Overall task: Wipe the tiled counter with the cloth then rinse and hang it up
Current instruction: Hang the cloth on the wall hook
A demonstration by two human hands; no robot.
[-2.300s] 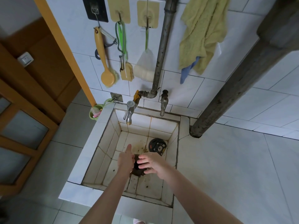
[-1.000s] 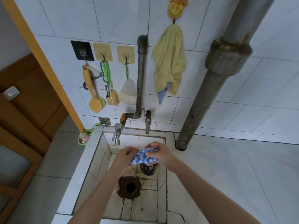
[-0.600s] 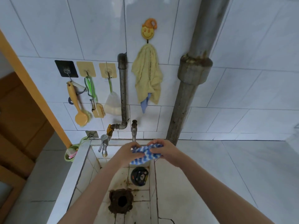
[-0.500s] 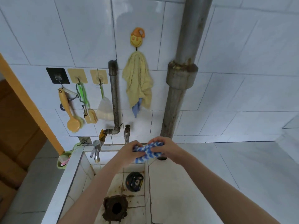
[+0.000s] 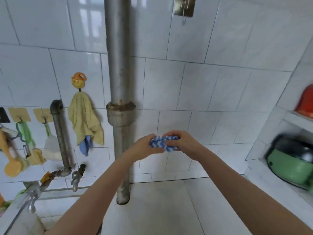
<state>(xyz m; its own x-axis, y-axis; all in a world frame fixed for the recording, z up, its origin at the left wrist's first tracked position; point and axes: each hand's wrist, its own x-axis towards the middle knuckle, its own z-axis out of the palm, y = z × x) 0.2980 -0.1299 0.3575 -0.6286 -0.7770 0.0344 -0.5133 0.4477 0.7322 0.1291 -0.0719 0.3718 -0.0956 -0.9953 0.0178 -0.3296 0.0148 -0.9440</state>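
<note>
A: Where is the blue-and-white cloth [image 5: 158,143]?

B: It is bunched into a wad between both hands, held in the air over the white tiled surface [image 5: 160,211] and just right of the grey drain pipe [image 5: 116,65].

A: How do the hands hold it?

B: The left hand [image 5: 144,147] has its fingers curled round the left end. The right hand [image 5: 182,141] clasps the right end, fingers wrapped over the top. The two hands sit close together.

A: What is on the wall?

B: A yellow towel [image 5: 83,119] hangs from a smiley-face hook [image 5: 78,80] left of the pipe, with a scrap of blue fabric under it. A metal hook [image 5: 184,6] sits high up, right of the pipe.

A: And lower left?

B: Two taps [image 5: 76,177] on a thin pipe, with brushes further left — all blurred.

A: To the right?

B: A green pot [image 5: 291,167] in a tiled niche — also blurred.
</note>
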